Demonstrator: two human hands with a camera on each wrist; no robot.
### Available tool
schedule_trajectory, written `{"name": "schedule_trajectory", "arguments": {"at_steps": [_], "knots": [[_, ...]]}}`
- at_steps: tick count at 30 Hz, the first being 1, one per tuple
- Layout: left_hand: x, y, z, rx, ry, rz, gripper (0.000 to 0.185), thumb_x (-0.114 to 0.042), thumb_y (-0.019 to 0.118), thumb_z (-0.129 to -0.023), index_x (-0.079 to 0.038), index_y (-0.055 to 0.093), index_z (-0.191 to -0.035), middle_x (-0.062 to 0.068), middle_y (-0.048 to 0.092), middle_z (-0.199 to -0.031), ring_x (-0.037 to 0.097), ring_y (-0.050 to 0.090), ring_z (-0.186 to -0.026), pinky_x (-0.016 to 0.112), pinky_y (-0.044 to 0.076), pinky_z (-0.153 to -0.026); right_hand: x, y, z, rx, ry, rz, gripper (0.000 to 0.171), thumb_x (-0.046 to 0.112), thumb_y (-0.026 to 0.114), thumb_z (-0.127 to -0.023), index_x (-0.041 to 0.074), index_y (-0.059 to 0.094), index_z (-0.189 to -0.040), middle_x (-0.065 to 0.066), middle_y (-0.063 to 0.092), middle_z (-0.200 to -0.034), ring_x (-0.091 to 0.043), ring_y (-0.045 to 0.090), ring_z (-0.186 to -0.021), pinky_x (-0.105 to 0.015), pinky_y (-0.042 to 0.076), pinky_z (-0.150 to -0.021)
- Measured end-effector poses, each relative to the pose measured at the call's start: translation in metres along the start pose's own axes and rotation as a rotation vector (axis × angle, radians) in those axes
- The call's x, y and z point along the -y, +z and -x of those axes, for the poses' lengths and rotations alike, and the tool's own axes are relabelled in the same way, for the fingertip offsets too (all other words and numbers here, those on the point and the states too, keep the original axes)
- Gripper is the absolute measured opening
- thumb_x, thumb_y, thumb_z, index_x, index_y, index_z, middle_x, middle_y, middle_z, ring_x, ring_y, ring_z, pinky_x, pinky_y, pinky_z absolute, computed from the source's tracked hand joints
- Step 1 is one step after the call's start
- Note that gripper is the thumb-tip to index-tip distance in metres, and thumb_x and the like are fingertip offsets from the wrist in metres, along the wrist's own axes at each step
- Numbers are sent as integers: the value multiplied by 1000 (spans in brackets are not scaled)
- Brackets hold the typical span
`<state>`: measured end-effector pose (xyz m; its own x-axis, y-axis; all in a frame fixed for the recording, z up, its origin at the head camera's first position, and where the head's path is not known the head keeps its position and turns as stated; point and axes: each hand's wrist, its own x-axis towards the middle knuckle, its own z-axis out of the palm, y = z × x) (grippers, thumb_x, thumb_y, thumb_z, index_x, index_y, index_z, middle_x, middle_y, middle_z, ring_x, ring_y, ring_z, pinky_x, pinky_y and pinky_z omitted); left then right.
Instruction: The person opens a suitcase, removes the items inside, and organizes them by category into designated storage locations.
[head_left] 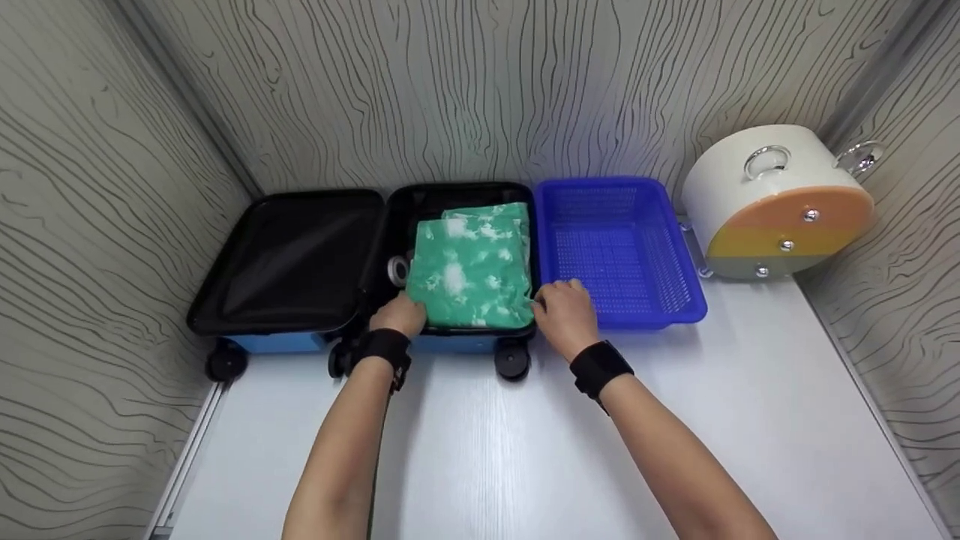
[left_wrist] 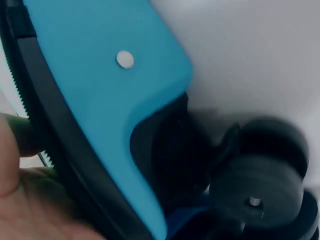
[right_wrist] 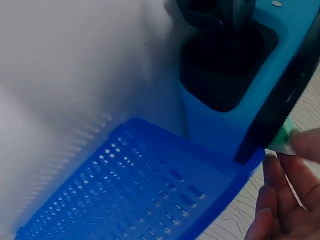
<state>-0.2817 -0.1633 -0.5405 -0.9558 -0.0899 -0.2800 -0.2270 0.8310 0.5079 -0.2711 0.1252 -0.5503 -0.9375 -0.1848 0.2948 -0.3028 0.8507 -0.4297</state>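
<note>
A folded green-and-white tie-dyed cloth (head_left: 469, 274) lies in the right half of an open suitcase (head_left: 459, 193). My left hand (head_left: 399, 315) grips its front left corner, over the suitcase's front rim; the fingertips are hidden in the head view. At the front right corner my right hand (head_left: 566, 315) pinches the cloth between thumb and fingers, beside the suitcase rim. A green corner of the cloth (right_wrist: 285, 139) shows at those fingertips in the right wrist view. A round, white-rimmed object (head_left: 398, 271) sits in the suitcase left of the cloth.
The suitcase's other half, a black-lined shell (head_left: 296, 259), lies open at left. Black wheels (head_left: 513, 360) stick out in front. A blue perforated basket (head_left: 681, 281) stands against the suitcase's right side. Further right is a white drum-shaped case (head_left: 750, 176) with metal handles. Patterned walls enclose the white table (head_left: 480, 450).
</note>
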Motion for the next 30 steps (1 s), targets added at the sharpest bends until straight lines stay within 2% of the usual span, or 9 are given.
{"name": "schedule_trajectory", "arguments": {"at_steps": [3, 8, 10, 13, 16, 18, 22, 27, 30], "knots": [[-1, -3, -2, 7, -26, 77, 37, -27, 42, -109, 3, 57, -125, 16, 56, -101, 30, 53, -85, 42, 43, -81, 7, -2, -5, 47, 57, -58, 14, 17, 65, -102, 4, 67, -99, -8, 66, -81, -26, 57, -74, -40, 47, -70], [-8, -5, -9, -55, -46, 270, 19, -15, 42, -108, -4, 48, -94, 11, 44, -90, 24, 43, -71, 36, 39, -69, 18, -9, -11, 60, 170, -249, 16, 19, 47, -110, 4, 52, -111, -9, 57, -75, -24, 55, -61, -38, 43, -54], [-11, -5, -12, -71, -61, 364, 18, -12, 40, -107, -6, 41, -90, 9, 39, -85, 21, 39, -64, 34, 36, -65, 22, -11, -14, 65, 237, -435, 17, 18, 43, -111, 3, 48, -115, -13, 58, -87, -29, 60, -72, -40, 51, -61], [-14, -5, -15, -80, -99, 555, 16, -10, 39, -105, -1, 52, -109, 11, 43, -89, 20, 39, -64, 35, 38, -66, 29, -13, -21, 101, 403, -863, 22, 18, 38, -112, -2, 43, -122, -21, 52, -117, -36, 60, -109, -47, 56, -88], [-14, -7, -15, -62, -135, 759, 43, -13, 43, -105, 0, 42, -146, 16, 52, -112, 24, 51, -83, 39, 46, -81, 35, -13, -27, 101, 608, -1270, 30, 18, 38, -112, -5, 39, -131, -22, 39, -139, -37, 43, -135, -58, 42, -108], [-15, -8, -14, -41, -142, 837, 57, -16, 47, -105, -1, 30, -157, 20, 50, -132, 29, 54, -103, 43, 48, -94, 39, -11, -30, 90, 669, -1429, 39, 18, 41, -111, -8, 38, -139, -23, 37, -148, -36, 38, -141, -59, 34, -114], [-14, -10, -12, -5, -151, 949, 64, -16, 51, -105, -2, 22, -161, 22, 36, -153, 36, 46, -132, 48, 43, -108, 47, -6, -34, 54, 698, -1522, 65, 19, 56, -106, -11, 23, -153, -24, 32, -157, -34, 36, -145, -52, 28, -119], [-15, -9, -9, -1, -164, 1039, 64, -9, 53, -104, -4, 22, -161, 25, 34, -152, 40, 45, -134, 50, 44, -107, 50, -1, -37, 39, 751, -1510, 91, 18, 74, -96, -9, 12, -157, -24, 32, -156, -35, 41, -143, -43, 32, -118], [-16, -6, -8, -15, -166, 1054, 64, -7, 52, -104, -4, 24, -160, 25, 37, -149, 40, 48, -130, 50, 46, -104, 47, 1, -39, 97, 760, -1406, 97, 21, 78, -92, -7, 12, -157, -24, 30, -158, -36, 37, -145, -46, 29, -120]]}}
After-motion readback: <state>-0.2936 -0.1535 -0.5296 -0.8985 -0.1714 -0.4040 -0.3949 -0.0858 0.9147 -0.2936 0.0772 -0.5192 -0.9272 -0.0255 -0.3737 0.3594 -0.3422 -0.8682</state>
